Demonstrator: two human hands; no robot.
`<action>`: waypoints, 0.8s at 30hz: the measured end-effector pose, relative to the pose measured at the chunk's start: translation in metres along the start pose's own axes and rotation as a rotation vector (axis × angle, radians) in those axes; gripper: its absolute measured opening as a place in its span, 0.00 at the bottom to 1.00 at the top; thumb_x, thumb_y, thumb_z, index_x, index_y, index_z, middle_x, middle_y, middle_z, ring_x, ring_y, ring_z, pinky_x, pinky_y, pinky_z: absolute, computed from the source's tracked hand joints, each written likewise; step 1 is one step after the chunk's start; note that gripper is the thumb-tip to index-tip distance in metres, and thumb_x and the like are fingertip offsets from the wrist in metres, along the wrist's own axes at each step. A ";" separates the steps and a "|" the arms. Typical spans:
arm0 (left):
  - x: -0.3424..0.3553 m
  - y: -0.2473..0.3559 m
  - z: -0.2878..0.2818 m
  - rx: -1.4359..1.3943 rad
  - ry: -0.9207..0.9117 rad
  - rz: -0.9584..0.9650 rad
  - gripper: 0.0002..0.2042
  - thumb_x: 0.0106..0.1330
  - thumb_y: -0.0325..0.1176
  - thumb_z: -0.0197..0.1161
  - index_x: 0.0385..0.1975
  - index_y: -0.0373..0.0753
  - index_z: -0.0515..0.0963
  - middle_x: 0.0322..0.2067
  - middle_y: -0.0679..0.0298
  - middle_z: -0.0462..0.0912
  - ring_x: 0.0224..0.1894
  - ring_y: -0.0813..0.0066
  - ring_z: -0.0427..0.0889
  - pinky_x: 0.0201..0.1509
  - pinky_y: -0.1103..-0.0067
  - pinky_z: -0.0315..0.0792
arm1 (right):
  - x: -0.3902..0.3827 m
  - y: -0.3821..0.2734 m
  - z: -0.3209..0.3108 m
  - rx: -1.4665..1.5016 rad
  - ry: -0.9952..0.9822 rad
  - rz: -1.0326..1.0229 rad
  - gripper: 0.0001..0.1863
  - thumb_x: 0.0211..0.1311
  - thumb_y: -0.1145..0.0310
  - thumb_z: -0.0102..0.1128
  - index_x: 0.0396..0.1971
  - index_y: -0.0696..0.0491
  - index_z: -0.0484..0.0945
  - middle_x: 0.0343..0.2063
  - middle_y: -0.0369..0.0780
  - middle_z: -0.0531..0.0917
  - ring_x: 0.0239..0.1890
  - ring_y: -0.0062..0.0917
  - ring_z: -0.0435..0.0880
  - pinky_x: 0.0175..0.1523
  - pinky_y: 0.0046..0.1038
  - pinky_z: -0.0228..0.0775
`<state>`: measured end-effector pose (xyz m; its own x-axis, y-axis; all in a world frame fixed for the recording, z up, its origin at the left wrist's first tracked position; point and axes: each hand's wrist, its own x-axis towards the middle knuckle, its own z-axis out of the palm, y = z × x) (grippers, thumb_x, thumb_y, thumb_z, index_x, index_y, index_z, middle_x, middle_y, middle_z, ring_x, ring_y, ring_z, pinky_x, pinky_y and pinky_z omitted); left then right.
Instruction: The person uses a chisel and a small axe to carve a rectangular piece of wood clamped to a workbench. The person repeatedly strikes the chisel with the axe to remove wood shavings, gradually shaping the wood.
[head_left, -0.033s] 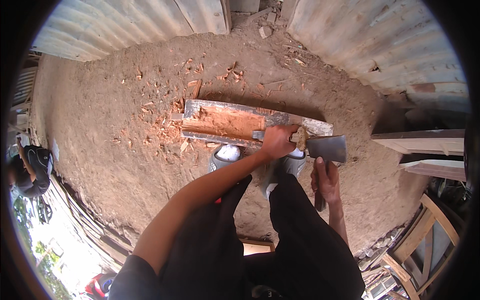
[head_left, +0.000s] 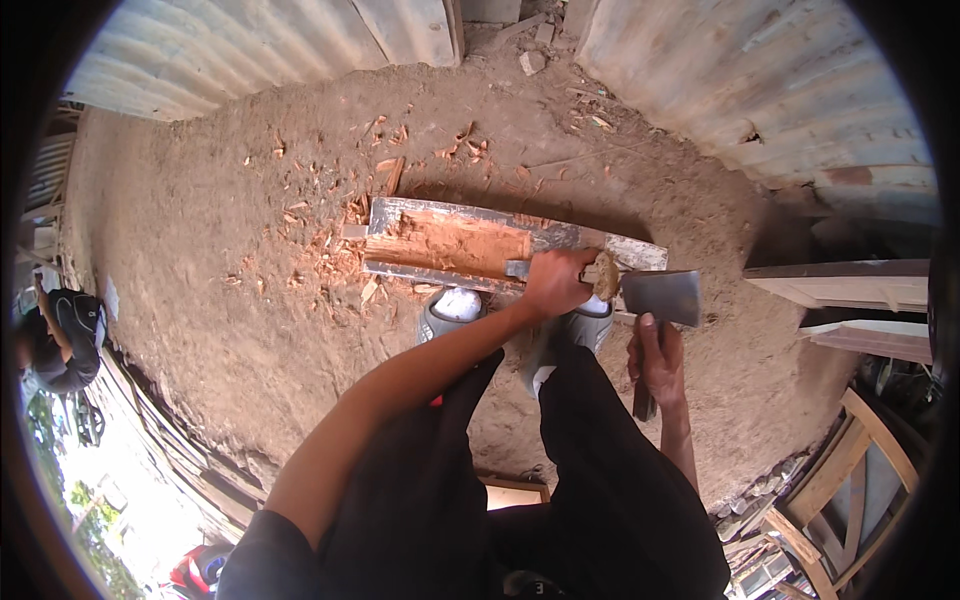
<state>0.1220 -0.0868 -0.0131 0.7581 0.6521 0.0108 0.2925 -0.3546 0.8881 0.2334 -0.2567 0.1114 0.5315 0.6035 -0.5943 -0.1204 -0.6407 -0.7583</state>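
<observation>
My left hand grips a chisel with a battered yellowish handle top. Its metal blade rests at the right end of a reddish hollow cut into a long wooden piece with weathered grey-painted edges. My right hand holds a hatchet by its handle, its broad steel head just right of the chisel's top. Part of the chisel is hidden by my fingers. My feet, in grey footwear and white socks, are just below the piece.
Wood chips scatter over the dirt ground. Corrugated metal sheets stand beyond. Boards and a wooden frame lie at the right. Another person in dark clothes is at the far left.
The hatchet and my right hand have shifted slightly to the right, away from the chisel's top. My left hand and the wooden piece look unchanged.
</observation>
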 end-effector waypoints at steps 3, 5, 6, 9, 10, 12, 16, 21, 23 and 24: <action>0.001 0.005 -0.001 -0.050 0.054 0.015 0.14 0.47 0.31 0.69 0.36 0.44 0.84 0.27 0.53 0.86 0.32 0.47 0.86 0.33 0.59 0.78 | -0.008 -0.007 0.000 0.267 0.099 -0.040 0.26 0.83 0.49 0.42 0.30 0.56 0.70 0.16 0.35 0.71 0.12 0.18 0.69 0.16 0.26 0.63; 0.002 0.006 -0.002 -0.063 0.021 -0.013 0.14 0.47 0.30 0.69 0.37 0.44 0.85 0.27 0.52 0.85 0.33 0.47 0.86 0.34 0.60 0.78 | -0.008 -0.003 0.010 0.237 0.078 -0.007 0.26 0.82 0.49 0.45 0.29 0.56 0.70 0.16 0.36 0.72 0.12 0.18 0.70 0.16 0.26 0.64; 0.002 0.007 -0.002 -0.070 0.004 -0.027 0.14 0.48 0.30 0.69 0.37 0.43 0.85 0.27 0.52 0.85 0.33 0.46 0.85 0.35 0.61 0.77 | -0.008 -0.002 0.013 0.222 0.068 0.010 0.26 0.82 0.49 0.46 0.29 0.56 0.71 0.16 0.36 0.72 0.12 0.18 0.70 0.16 0.26 0.64; 0.001 0.001 -0.002 -0.010 0.025 0.004 0.13 0.47 0.31 0.69 0.35 0.44 0.84 0.28 0.52 0.86 0.32 0.47 0.86 0.34 0.60 0.79 | -0.001 -0.003 0.009 0.005 -0.015 0.046 0.26 0.80 0.46 0.49 0.29 0.55 0.70 0.15 0.35 0.71 0.11 0.19 0.69 0.15 0.24 0.61; -0.001 0.004 -0.003 -0.022 0.033 0.008 0.13 0.47 0.31 0.69 0.35 0.44 0.84 0.28 0.52 0.86 0.32 0.47 0.86 0.34 0.59 0.79 | -0.002 -0.004 0.008 -0.002 -0.032 0.021 0.26 0.80 0.45 0.49 0.30 0.54 0.70 0.15 0.34 0.71 0.10 0.19 0.67 0.15 0.23 0.60; -0.002 0.007 -0.005 -0.045 0.048 0.014 0.13 0.47 0.31 0.69 0.36 0.44 0.84 0.27 0.52 0.86 0.32 0.47 0.86 0.34 0.59 0.79 | -0.008 -0.008 0.009 0.097 0.047 0.021 0.25 0.79 0.47 0.51 0.30 0.55 0.70 0.15 0.35 0.71 0.11 0.19 0.69 0.16 0.23 0.61; 0.002 0.001 -0.001 -0.051 0.045 0.013 0.15 0.47 0.30 0.70 0.38 0.44 0.85 0.27 0.52 0.86 0.32 0.47 0.86 0.35 0.60 0.79 | -0.006 -0.005 0.018 0.129 0.021 0.029 0.24 0.79 0.48 0.52 0.31 0.55 0.70 0.15 0.34 0.71 0.12 0.18 0.71 0.16 0.25 0.62; 0.000 -0.001 -0.002 -0.022 0.027 0.001 0.15 0.49 0.31 0.73 0.39 0.46 0.87 0.29 0.54 0.87 0.34 0.50 0.87 0.35 0.63 0.79 | -0.006 -0.010 0.008 0.183 0.020 -0.024 0.24 0.80 0.48 0.51 0.31 0.55 0.70 0.16 0.34 0.71 0.12 0.18 0.70 0.16 0.25 0.63; 0.000 0.001 -0.003 -0.056 0.038 -0.002 0.14 0.48 0.31 0.70 0.37 0.44 0.85 0.27 0.52 0.86 0.32 0.48 0.86 0.35 0.60 0.78 | -0.011 -0.009 0.014 0.338 0.125 -0.055 0.23 0.80 0.49 0.50 0.31 0.55 0.70 0.16 0.34 0.71 0.12 0.18 0.70 0.17 0.24 0.63; 0.000 0.002 -0.002 -0.073 0.044 -0.003 0.14 0.47 0.31 0.69 0.36 0.43 0.84 0.26 0.51 0.85 0.31 0.47 0.86 0.35 0.59 0.78 | -0.011 -0.008 0.016 0.258 0.086 -0.014 0.24 0.80 0.49 0.50 0.31 0.56 0.70 0.16 0.34 0.71 0.12 0.19 0.70 0.17 0.24 0.63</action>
<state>0.1211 -0.0861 -0.0099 0.7308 0.6821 0.0268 0.2501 -0.3040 0.9193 0.2150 -0.2504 0.1193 0.6023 0.5621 -0.5668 -0.3166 -0.4836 -0.8160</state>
